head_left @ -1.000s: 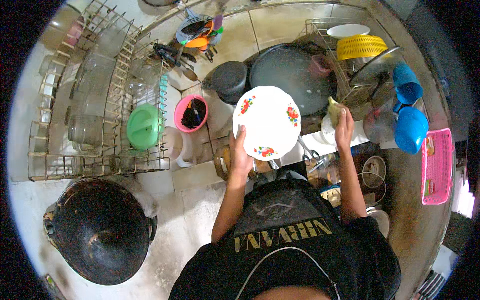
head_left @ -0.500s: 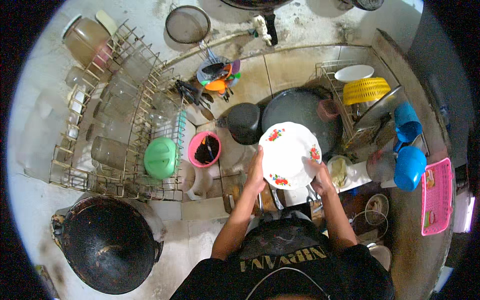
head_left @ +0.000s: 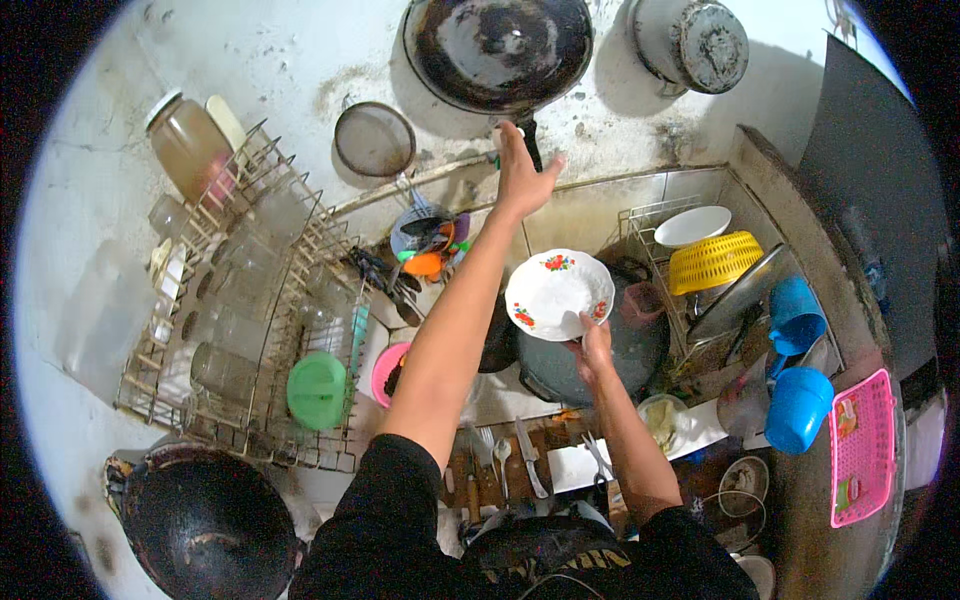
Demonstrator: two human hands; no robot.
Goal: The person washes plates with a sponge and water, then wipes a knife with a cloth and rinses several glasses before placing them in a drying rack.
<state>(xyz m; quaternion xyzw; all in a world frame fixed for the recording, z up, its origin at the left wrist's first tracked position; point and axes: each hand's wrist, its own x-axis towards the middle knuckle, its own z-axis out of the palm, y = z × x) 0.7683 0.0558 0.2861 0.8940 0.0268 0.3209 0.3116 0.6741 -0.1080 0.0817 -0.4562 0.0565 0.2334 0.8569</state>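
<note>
The right hand [head_left: 594,352] holds a white plate [head_left: 558,288] with red floral sprays, its thumb over the lower right rim and its other fingers beneath. The plate sits just right of centre in the frame, decorated face visible, above a dark round tub [head_left: 625,372]. The left hand [head_left: 524,182] extends to upper centre, thumb spread from the fingers, near the handle of a blackened pan [head_left: 498,50]; whether its fingertips grip anything cannot be told. A pink cup [head_left: 642,303] lies at the tub's right side. Lower centre: a knife [head_left: 531,460], a spoon [head_left: 502,468] and scissors [head_left: 600,462]. Right: a yellow basket [head_left: 715,262], two blue mugs and a pink basket [head_left: 862,450]. Left: a wire rack with glassware and a green container [head_left: 317,391]. Lower left: a blackened wok [head_left: 205,530].
</note>
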